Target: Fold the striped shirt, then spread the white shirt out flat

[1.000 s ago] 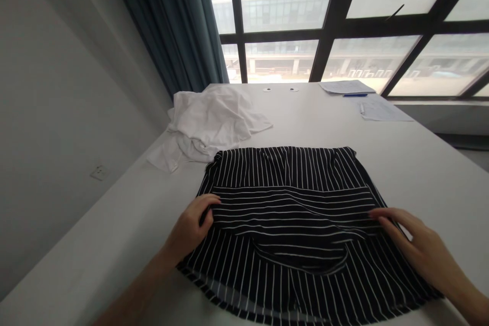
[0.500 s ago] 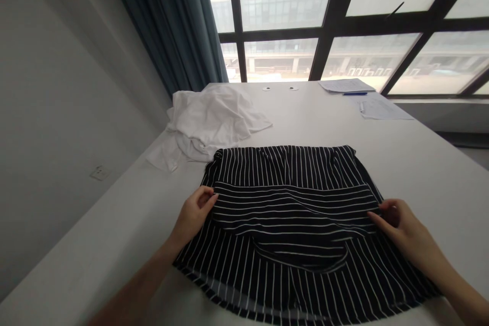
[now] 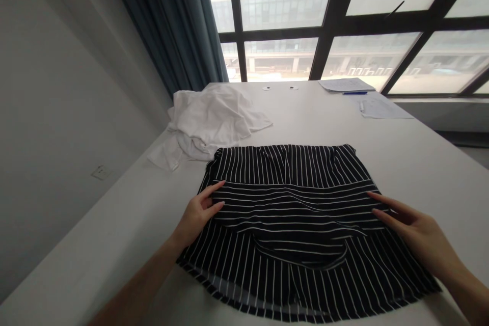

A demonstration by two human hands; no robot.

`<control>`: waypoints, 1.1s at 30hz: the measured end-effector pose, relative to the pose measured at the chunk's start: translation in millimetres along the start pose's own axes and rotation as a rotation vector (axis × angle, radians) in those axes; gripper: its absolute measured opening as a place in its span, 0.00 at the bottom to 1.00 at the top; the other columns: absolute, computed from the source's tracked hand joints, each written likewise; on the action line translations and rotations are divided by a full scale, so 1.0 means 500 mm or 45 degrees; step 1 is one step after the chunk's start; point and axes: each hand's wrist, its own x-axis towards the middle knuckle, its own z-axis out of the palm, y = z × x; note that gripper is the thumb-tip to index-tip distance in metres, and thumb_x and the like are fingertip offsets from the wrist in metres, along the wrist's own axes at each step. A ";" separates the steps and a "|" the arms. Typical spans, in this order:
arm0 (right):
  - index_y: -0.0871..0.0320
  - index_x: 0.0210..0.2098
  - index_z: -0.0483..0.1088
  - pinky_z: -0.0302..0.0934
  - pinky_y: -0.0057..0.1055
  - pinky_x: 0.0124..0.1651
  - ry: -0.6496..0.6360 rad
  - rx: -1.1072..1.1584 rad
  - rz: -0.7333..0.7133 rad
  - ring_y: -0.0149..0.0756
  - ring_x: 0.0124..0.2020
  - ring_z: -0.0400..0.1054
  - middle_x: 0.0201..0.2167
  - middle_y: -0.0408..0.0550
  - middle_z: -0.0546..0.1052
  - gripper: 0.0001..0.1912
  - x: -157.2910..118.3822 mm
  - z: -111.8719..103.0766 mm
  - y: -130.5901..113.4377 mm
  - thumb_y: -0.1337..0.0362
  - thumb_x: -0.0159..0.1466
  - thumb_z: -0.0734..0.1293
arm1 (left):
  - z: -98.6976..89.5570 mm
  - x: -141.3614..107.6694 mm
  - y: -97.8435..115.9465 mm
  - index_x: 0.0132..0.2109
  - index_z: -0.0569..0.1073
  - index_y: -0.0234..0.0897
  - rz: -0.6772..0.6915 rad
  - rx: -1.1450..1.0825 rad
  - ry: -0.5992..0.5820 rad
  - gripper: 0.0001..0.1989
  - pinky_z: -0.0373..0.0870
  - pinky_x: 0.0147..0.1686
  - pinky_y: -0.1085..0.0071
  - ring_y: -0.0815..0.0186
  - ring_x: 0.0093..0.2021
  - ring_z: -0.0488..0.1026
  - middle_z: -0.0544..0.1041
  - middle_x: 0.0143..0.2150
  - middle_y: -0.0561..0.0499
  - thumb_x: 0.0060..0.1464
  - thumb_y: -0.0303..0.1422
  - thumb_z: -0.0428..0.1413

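Observation:
A black garment with white stripes (image 3: 290, 204) lies spread on the white table, its flared hem toward me. Across its middle runs a band with sideways stripes, and below that is a curved opening. My left hand (image 3: 196, 216) rests at the band's left end, thumb and forefinger apart on the cloth. At the right end my right hand (image 3: 416, 232) touches the band with its fingers stretched out and parted. Neither hand pinches the fabric.
A crumpled white cloth (image 3: 214, 119) lies at the back left, close to the garment's far left corner. Papers (image 3: 347, 85) and a blue pen (image 3: 355, 93) are at the far right of the table (image 3: 305, 119). A curtain (image 3: 171, 25) hangs beside the window.
Both hands have loosened from a pinch at the band's ends. Their fingers are now parted and reach slightly inward over the cloth. The garment has barely shifted.

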 end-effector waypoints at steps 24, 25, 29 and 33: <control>0.53 0.55 0.70 0.69 0.50 0.43 0.265 -0.681 -0.785 0.51 0.41 0.73 0.49 0.58 0.74 0.23 -0.109 0.010 0.048 0.55 0.63 0.60 | -0.035 -0.085 -0.066 0.51 0.75 0.41 0.476 0.960 0.407 0.16 0.79 0.37 0.63 0.59 0.44 0.75 0.69 0.56 0.43 0.60 0.39 0.51; 0.51 0.56 0.69 0.68 0.49 0.47 0.190 -0.722 -0.952 0.50 0.46 0.71 0.51 0.55 0.73 0.22 -0.120 0.026 0.028 0.59 0.64 0.60 | -0.031 -0.087 -0.061 0.51 0.75 0.41 0.603 1.063 0.409 0.14 0.78 0.42 0.61 0.58 0.48 0.74 0.69 0.55 0.44 0.61 0.38 0.51; 0.45 0.57 0.67 0.59 0.41 0.59 -0.281 -0.814 -1.425 0.43 0.61 0.60 0.60 0.41 0.69 0.27 -0.164 0.100 -0.044 0.71 0.60 0.62 | -0.008 -0.095 -0.041 0.53 0.72 0.44 1.008 1.339 -0.023 0.13 0.65 0.59 0.54 0.57 0.59 0.67 0.72 0.56 0.48 0.62 0.35 0.53; 0.50 0.42 0.73 0.43 0.44 0.67 -0.177 -0.679 -1.483 0.39 0.60 0.63 0.48 0.40 0.77 0.11 -0.172 0.147 -0.063 0.69 0.65 0.63 | 0.010 -0.096 -0.043 0.57 0.69 0.40 1.098 1.440 -0.323 0.18 0.60 0.62 0.51 0.57 0.61 0.66 0.74 0.56 0.47 0.61 0.35 0.56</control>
